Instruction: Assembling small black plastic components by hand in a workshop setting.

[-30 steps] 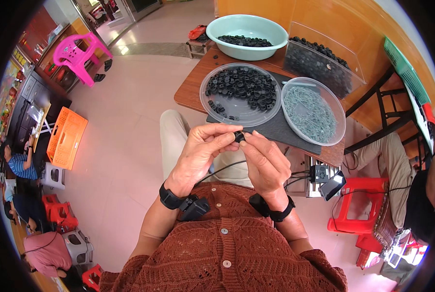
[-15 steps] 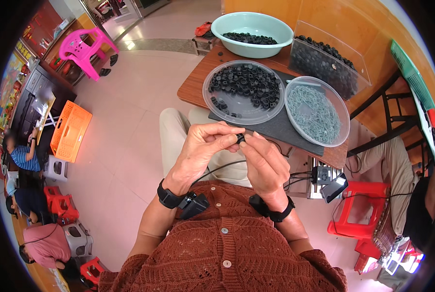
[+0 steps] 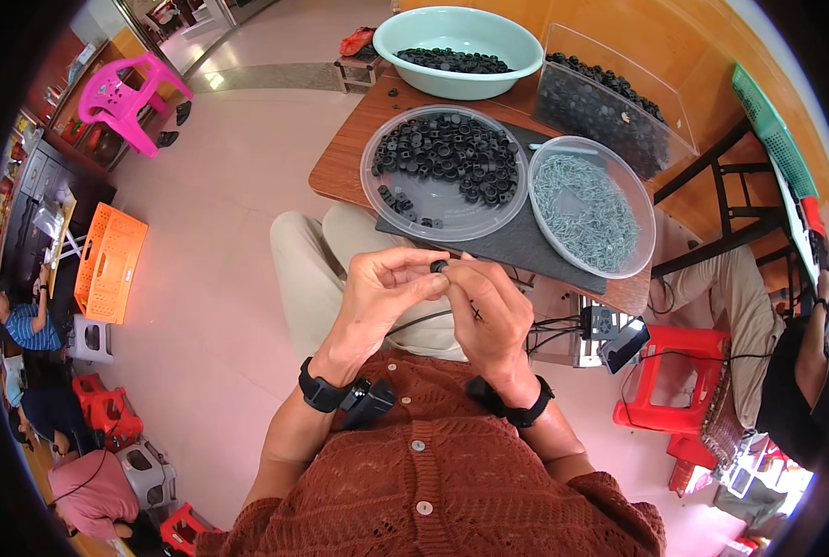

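Above my lap, a small round black plastic part [image 3: 438, 265] is pinched between the thumb and fingers of my left hand [image 3: 382, 295]. My right hand [image 3: 490, 311] is closed right beside it, its fingertips meeting the left ones; whatever they hold is hidden. Beyond my hands stands a round clear tray [image 3: 405, 210] with many similar black parts heaped toward its far and right side. To its right is a clear round tub [image 3: 649, 223] of thin silvery metal pieces [image 3: 586, 213], which look like screws or nails.
Both trays rest on a dark mat [image 3: 488, 246] over a brown wooden table [image 3: 340, 167]. Behind are a pale green basin [image 3: 461, 86] and a clear box [image 3: 609, 121], both with black parts. A red stool [image 3: 679, 376] and another person's leg [image 3: 744, 316] are at right.
My hands stay together, with the black part now turned and showing more plainly in the left fingers. The right fingers have shifted slightly beside it. The whole view has moved a little.
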`<move>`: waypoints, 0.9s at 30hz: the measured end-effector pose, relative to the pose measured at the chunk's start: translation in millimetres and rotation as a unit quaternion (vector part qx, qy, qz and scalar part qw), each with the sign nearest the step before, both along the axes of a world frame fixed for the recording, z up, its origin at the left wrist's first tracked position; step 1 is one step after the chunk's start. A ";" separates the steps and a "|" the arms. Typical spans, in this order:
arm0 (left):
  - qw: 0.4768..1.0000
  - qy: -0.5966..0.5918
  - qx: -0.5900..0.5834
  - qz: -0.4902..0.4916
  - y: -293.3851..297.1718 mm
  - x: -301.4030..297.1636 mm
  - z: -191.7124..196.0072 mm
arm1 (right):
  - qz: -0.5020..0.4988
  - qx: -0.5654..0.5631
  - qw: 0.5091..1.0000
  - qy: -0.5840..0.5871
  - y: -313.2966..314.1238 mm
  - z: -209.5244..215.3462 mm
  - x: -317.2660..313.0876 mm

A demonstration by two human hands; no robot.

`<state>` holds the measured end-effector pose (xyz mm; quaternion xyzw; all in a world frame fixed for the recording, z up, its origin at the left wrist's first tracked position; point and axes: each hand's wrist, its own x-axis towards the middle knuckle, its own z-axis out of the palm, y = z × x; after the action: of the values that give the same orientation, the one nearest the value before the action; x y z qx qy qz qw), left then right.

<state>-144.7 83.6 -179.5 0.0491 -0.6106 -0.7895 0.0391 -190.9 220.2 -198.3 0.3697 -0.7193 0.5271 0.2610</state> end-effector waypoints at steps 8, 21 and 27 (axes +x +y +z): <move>0.999 -0.038 0.027 0.012 -8.7 -12.6 -10.9 | -0.014 0.025 1.000 -0.010 -15.2 -11.1 -6.6; 0.950 -0.133 0.282 -0.010 -43.7 4.1 -54.1 | 0.100 0.028 0.983 -0.153 -24.4 -11.9 -11.3; 0.937 -0.126 0.326 -0.011 -42.5 8.1 -49.7 | 0.100 0.052 0.974 -0.198 -25.4 -9.9 -7.7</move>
<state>-136.5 41.1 -229.2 0.1510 -0.3202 -0.9330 -0.0652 -198.6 194.8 -208.3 0.3415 -0.7425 0.5749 0.0398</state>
